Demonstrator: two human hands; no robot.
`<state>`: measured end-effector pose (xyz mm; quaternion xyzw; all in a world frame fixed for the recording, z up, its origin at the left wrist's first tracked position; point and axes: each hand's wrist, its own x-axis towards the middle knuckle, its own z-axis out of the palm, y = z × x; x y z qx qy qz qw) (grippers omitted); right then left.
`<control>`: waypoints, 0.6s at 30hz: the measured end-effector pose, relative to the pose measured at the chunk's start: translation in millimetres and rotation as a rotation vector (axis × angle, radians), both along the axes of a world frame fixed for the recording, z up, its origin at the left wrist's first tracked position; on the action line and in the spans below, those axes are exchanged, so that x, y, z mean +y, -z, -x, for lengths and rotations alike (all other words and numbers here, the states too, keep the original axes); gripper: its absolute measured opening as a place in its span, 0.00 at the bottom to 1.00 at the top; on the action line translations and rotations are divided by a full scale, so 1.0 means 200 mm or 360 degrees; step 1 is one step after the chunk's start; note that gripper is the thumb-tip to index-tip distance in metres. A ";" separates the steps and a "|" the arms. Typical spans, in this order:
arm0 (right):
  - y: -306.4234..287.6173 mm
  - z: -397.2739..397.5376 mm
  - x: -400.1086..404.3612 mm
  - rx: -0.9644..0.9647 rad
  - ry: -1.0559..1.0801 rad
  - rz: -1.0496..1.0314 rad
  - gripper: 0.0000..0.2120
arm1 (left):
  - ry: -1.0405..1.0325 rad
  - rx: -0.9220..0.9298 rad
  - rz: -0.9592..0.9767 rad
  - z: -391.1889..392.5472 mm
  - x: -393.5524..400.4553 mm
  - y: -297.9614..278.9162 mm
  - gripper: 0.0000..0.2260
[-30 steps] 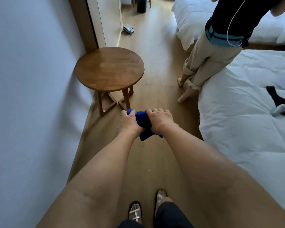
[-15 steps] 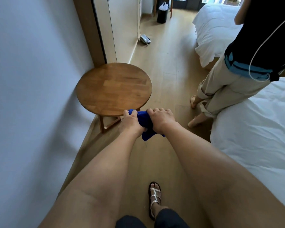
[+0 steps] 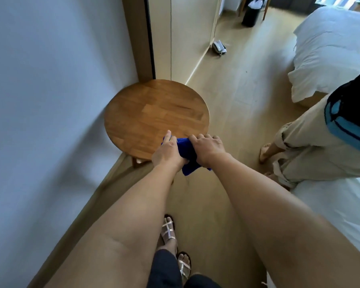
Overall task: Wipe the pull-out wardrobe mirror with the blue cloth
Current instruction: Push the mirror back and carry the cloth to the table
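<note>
1. head view shows my left hand [image 3: 168, 151] and my right hand [image 3: 208, 150] close together in front of me, and both hold the blue cloth [image 3: 187, 155] bunched between them.
2. the grip of each hand is narrow and closed on the cloth: my left thumb lies along its top edge, my right fingers curl over its other side. a loose corner hangs down below my hands.
3. the cloth is in the air, above the near edge of the round wooden desk [image 3: 154, 115], not resting on it as far as i can tell.
4. i cannot see the pull-out mirror. i think it is in the wardrobe [image 3: 175, 34] past the desk, at the dark gap beside its wooden frame.
5. to do this step well, i should fold the cloth into a flat pad now, so a wide clean face meets the glass and the loose corner does not drag.
6. then i should give the cloth to one hand only, so the other is free to pull the mirror out.
7. the passage is narrow. another person [image 3: 320, 142] stands near on my right beside the bed [image 3: 330, 215], so i should walk close to the wall and go around the desk with care.
</note>
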<state>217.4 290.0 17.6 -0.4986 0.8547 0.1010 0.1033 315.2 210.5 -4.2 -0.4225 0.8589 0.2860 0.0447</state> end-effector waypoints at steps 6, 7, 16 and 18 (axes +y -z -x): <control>0.08 0.19 -0.32 0.0039 -0.0199 -0.0015 0.24 | -0.0127 -0.0038 0.0013 0.15 -0.26 0.08 0.25; 0.09 0.22 -0.38 0.0037 -0.0228 -0.0016 0.25 | -0.0137 -0.0048 0.0019 0.18 -0.31 0.08 0.26; 0.15 0.50 -0.98 0.0035 -0.0504 -0.0061 0.24 | -0.0367 -0.0098 -0.0022 0.40 -0.82 0.16 0.29; 0.17 0.53 -1.10 0.0025 -0.0553 -0.0085 0.24 | -0.0429 -0.0104 -0.0034 0.43 -0.93 0.18 0.30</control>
